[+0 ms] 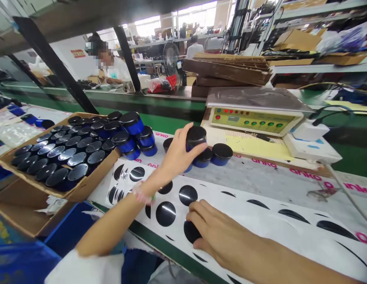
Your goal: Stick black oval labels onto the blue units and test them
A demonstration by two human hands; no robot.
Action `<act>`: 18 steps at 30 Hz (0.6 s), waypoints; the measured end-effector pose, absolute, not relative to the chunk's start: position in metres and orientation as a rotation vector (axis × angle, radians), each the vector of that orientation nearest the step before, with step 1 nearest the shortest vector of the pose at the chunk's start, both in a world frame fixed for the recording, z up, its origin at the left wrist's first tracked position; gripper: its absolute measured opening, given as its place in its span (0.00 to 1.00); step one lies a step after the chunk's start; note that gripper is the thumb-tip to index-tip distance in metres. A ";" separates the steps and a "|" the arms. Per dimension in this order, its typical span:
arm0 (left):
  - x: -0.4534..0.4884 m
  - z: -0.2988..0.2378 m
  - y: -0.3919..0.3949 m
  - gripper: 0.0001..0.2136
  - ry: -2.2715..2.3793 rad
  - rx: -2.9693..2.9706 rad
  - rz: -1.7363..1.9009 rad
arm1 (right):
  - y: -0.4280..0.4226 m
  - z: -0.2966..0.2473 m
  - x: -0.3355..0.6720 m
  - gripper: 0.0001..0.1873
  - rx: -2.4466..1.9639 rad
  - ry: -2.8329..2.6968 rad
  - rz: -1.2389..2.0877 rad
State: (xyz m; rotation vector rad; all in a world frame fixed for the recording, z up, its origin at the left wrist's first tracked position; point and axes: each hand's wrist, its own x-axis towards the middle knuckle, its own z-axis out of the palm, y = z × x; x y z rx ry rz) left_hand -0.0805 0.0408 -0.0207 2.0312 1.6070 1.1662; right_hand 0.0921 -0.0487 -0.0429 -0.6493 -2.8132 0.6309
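On the bench [174,256], a cardboard tray [96,169] of black-lidded blue jars, with a sheet of black round stickers [260,209] in front. Left hand [179,156]: fingers wrapped around one jar [195,137], above the sheet. Right hand [221,232]: fingers cupped over a black disc [191,232] on the sheet.

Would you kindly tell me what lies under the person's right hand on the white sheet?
The right hand rests on a black round disc on the white sheet. Only the disc's left edge shows; the rest is covered.
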 end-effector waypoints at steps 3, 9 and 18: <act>-0.077 -0.038 -0.025 0.25 1.401 1.506 1.353 | -0.049 -0.053 0.093 0.15 -0.619 -2.774 0.625; -0.077 -0.079 -0.074 0.29 1.562 1.053 1.434 | -0.036 -0.033 0.090 0.17 -0.478 -2.935 0.664; -0.054 -0.070 -0.095 0.30 1.515 1.681 1.097 | -0.076 -0.018 0.170 0.11 -0.994 -2.337 0.549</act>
